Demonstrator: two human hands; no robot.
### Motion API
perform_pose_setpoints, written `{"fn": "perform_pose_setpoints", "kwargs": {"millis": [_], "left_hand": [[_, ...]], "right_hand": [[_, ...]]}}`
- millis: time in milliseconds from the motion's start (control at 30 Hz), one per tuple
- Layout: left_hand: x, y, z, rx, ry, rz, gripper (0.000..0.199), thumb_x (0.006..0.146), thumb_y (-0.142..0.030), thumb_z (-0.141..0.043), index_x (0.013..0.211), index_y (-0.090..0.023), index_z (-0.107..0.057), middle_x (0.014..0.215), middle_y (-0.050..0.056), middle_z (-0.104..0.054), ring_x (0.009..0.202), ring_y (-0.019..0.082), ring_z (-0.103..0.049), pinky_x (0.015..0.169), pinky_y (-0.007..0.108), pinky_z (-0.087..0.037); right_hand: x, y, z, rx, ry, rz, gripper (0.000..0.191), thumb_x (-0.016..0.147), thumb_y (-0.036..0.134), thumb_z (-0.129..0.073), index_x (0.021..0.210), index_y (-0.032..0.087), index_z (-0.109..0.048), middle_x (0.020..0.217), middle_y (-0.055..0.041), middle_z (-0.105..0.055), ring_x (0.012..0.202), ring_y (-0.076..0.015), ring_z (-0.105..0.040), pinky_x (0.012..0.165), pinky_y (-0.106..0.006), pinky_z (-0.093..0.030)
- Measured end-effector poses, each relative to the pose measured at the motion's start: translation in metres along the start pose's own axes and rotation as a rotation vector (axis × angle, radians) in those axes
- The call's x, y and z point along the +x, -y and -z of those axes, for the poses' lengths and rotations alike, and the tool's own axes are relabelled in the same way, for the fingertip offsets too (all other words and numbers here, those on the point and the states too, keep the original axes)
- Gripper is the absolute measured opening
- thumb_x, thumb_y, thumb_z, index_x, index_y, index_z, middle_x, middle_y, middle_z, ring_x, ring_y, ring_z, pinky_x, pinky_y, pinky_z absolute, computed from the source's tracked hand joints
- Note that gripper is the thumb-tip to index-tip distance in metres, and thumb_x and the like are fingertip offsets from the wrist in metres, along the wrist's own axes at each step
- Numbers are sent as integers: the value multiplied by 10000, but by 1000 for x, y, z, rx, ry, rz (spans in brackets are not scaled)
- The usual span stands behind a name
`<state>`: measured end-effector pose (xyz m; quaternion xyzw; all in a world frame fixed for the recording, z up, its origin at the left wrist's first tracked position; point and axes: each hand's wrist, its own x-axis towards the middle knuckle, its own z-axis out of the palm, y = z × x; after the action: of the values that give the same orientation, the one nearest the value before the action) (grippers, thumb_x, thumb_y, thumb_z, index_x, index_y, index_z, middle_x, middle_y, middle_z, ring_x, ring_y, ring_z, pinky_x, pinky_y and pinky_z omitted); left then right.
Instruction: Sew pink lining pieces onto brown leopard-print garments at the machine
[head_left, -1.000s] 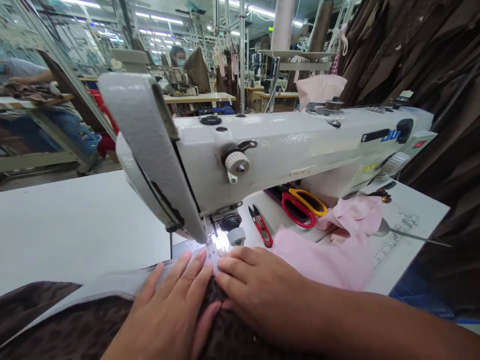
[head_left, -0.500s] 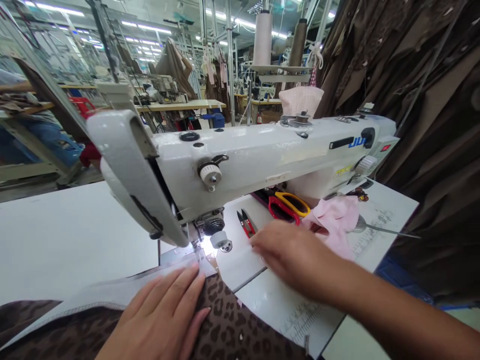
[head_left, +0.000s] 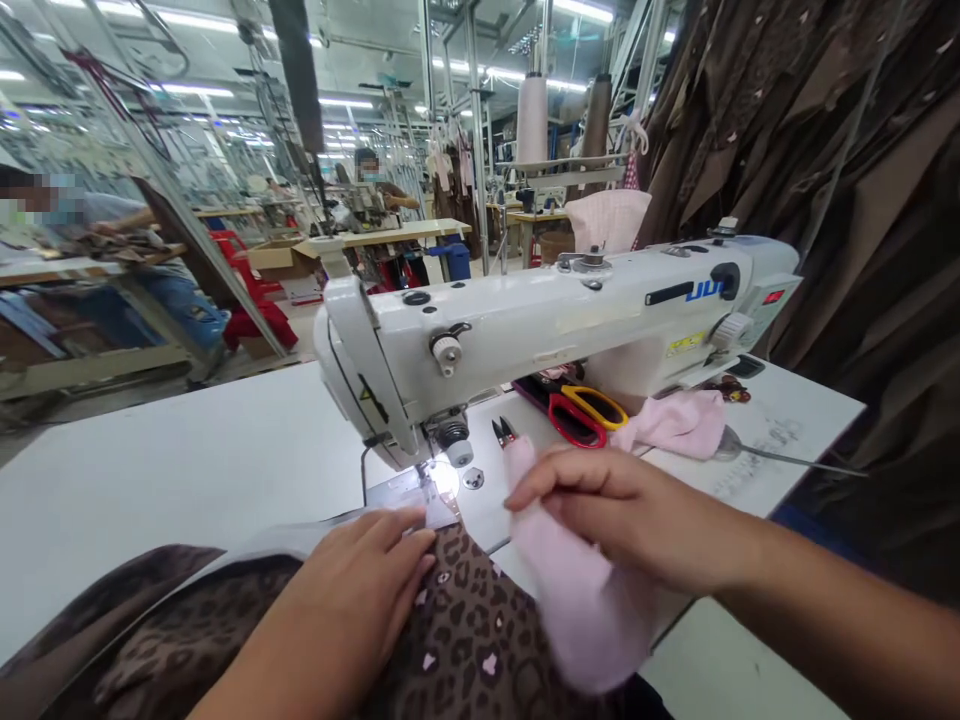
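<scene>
My left hand [head_left: 360,575] lies flat on dark brown leopard-print fabric [head_left: 480,630], its fingertips on a pale strip along the edge close to the presser foot [head_left: 426,480]. The white sewing machine [head_left: 525,325] stands over this end of the fabric with its needle light on. In front of the machine, my right hand [head_left: 600,505] pinches a pink fabric piece [head_left: 577,600], which hangs down and is blurred by motion. Behind that hand, more pink fabric [head_left: 679,420] lies on the table. Thread snips [head_left: 502,432] lie under the machine arm, partly covered by the held piece.
Scissors with red and yellow handles [head_left: 581,415] lie under the machine arm. Thread cones [head_left: 532,120] stand behind it. Brown garments [head_left: 810,200] hang at the right. At other tables, one person [head_left: 112,215] is at the left and another [head_left: 379,180] farther back.
A pink fabric piece now hangs from my right hand, and less pink fabric lies on the table. My left hand stays on the leopard-print fabric. The view has shifted, bringing two people into sight.
</scene>
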<state>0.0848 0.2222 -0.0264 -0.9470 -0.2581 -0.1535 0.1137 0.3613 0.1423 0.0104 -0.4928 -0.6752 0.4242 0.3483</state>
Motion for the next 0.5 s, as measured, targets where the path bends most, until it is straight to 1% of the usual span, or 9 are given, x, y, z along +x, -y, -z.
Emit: {"fn": "perform_pose_setpoints", "kwargs": {"millis": [33, 67, 100, 167, 200, 267, 333, 433, 500], "left_hand": [[2, 0, 3, -7, 34, 8, 297, 966, -245, -463, 1019, -260, -755, 1077, 41, -781, 942, 256, -750, 828, 427, -613], [4, 0, 5, -24, 69, 20, 267, 934, -216, -514, 1054, -266, -747, 1085, 36, -780, 965, 256, -746, 853, 420, -606], [5, 0, 6, -45, 104, 39, 275, 900, -192, -558, 1096, -274, -733, 1104, 30, -775, 995, 250, -739, 881, 403, -596], [7, 2, 7, -85, 165, 91, 313, 869, -170, -594, 1142, -276, -704, 1132, 31, -762, 1026, 232, -725, 901, 366, -577], [7, 3, 6, -98, 189, 125, 294, 880, -176, -582, 1137, -266, -695, 1119, 38, -758, 1012, 227, -722, 892, 363, -573], [9, 5, 3, -97, 212, 188, 237, 923, -192, -514, 1080, -241, -685, 1029, 50, -753, 927, 229, -720, 837, 380, -568], [11, 7, -1, -89, 233, 252, 242, 940, -185, -445, 1013, -222, -673, 925, 55, -738, 837, 242, -707, 777, 397, -551], [15, 11, -3, -89, 246, 360, 251, 944, -209, -396, 1020, -210, -634, 885, 60, -725, 771, 243, -693, 696, 373, -512], [18, 13, -1, -103, 257, 425, 230, 939, -239, -383, 994, -219, -606, 846, 41, -713, 726, 229, -681, 640, 343, -478]], "right_hand": [[3, 3, -7, 109, 58, 14, 369, 958, 136, -458, 1211, 225, -711, 1120, -34, -716, 1006, -183, -678, 846, -287, -534], [6, 5, -15, 152, 121, 46, 435, 931, 85, -445, 1265, 219, -689, 1157, -36, -711, 1041, -180, -672, 874, -283, -530], [9, 4, -23, 137, 178, 96, 501, 899, 35, -435, 1317, 197, -661, 1212, -50, -695, 1099, -180, -655, 933, -286, -512], [16, -3, -38, -38, 254, 208, 558, 852, -10, -460, 1368, 128, -621, 1286, -100, -654, 1180, -199, -610, 1035, -302, -456], [19, -7, -44, -177, 272, 254, 548, 856, -1, -483, 1376, 111, -611, 1276, -118, -649, 1164, -211, -608, 1032, -309, -456], [24, -15, -52, -469, 303, 329, 495, 908, 66, -512, 1394, 120, -590, 1186, -122, -666, 1057, -227, -624, 939, -319, -501], [27, -19, -55, -664, 316, 395, 440, 966, 143, -501, 1400, 132, -575, 1137, -118, -667, 994, -241, -612, 875, -334, -510], [31, -16, -52, -793, 340, 507, 425, 996, 259, -527, 1378, 79, -575, 1144, -139, -663, 1017, -271, -578, 900, -374, -487], [36, -12, -51, -837, 356, 571, 478, 1003, 362, -552, 1373, 59, -570, 1172, -139, -667, 1059, -281, -560, 956, -385, -460]]}}
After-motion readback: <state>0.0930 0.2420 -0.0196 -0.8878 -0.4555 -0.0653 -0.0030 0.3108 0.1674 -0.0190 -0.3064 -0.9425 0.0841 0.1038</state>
